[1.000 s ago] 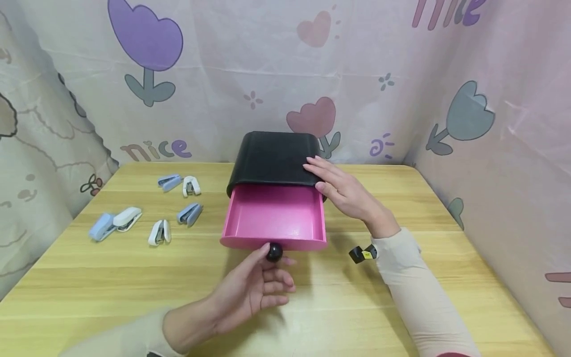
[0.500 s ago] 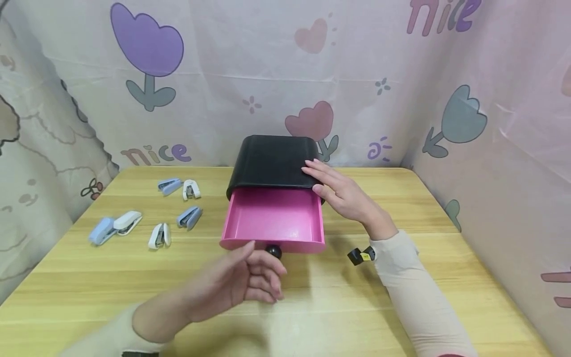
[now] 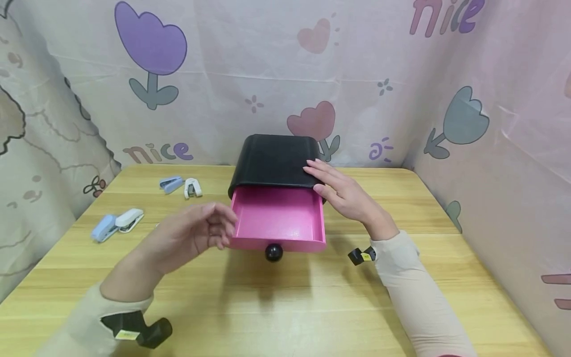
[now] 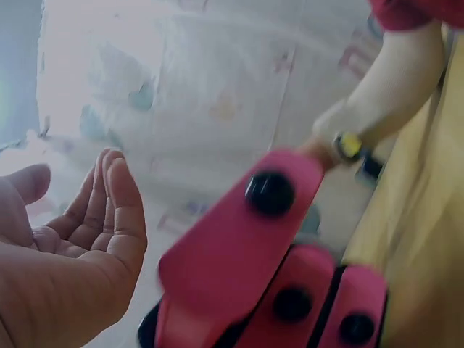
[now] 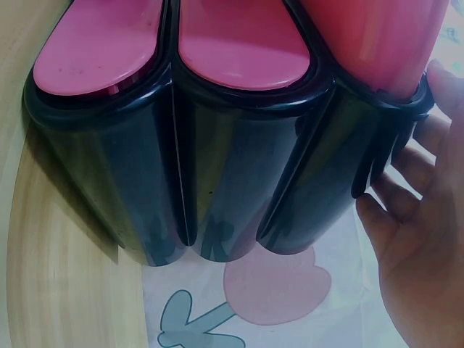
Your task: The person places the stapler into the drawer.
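A black cabinet [image 3: 276,158] with pink drawers stands at the back middle of the table. Its top drawer [image 3: 278,218] is pulled out, with a bare pink floor and a round black knob [image 3: 274,252] on the front. My left hand [image 3: 187,238] hovers left of the drawer front, fingers loosely bent, holding nothing. Straight fingers of my right hand [image 3: 345,196] rest on the cabinet's top right edge. Beyond my left hand lie a blue stapler [image 3: 171,184] and a white stapler [image 3: 193,188]. Another blue stapler [image 3: 105,228] and white stapler [image 3: 130,219] touch farther left.
The wooden table [image 3: 303,307] carries everything. A printed cloth [image 3: 223,74] hangs close behind it and along both sides. Two lower drawers [image 4: 293,301] are closed in the left wrist view. Black wrist cameras [image 3: 153,332] stick out from the sleeves.
My left hand has let go of the drawer knob and moved left and away from me, now covering two small staplers seen earlier. My right hand stays on the cabinet.
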Demonstrator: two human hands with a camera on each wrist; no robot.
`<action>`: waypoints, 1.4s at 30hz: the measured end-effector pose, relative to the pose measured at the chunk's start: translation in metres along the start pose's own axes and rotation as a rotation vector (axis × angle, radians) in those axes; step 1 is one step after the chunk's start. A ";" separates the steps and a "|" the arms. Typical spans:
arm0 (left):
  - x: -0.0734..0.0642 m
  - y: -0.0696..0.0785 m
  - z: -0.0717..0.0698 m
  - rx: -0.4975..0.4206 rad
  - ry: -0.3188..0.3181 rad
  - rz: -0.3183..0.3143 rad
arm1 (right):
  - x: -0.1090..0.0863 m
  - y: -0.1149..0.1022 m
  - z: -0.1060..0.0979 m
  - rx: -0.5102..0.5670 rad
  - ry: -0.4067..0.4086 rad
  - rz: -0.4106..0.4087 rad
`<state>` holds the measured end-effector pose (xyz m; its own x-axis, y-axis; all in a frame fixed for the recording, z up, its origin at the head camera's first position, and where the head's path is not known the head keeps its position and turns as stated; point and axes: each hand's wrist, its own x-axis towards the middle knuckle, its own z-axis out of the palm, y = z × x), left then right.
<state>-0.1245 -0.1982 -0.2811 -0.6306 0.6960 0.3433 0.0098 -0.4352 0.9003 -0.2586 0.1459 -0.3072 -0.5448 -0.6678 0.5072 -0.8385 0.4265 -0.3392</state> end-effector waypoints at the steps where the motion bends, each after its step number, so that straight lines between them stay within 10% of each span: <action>1: -0.001 0.003 -0.005 0.037 0.043 -0.001 | 0.000 0.000 0.000 0.000 0.001 -0.002; 7: -0.006 0.012 -0.033 0.307 0.319 -0.056 | 0.000 -0.001 0.000 -0.027 -0.008 0.006; 15: -0.013 0.010 -0.074 0.764 0.484 -0.192 | 0.000 -0.004 -0.002 -0.122 -0.028 0.007; 21: -0.024 0.008 -0.104 1.056 0.527 -0.357 | 0.001 -0.005 -0.002 -0.163 -0.041 0.006; 33: -0.032 -0.006 -0.143 1.385 0.550 -0.466 | -0.001 -0.004 -0.005 -0.148 -0.028 0.004; 42: -0.042 -0.017 -0.158 1.455 0.516 -0.562 | 0.001 -0.002 -0.002 -0.130 -0.018 -0.016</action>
<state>-0.2210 -0.3101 -0.3534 -0.9804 0.1895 0.0546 0.1933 0.8690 0.4554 -0.2571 0.1459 -0.3044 -0.5325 -0.6852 0.4969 -0.8417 0.4906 -0.2255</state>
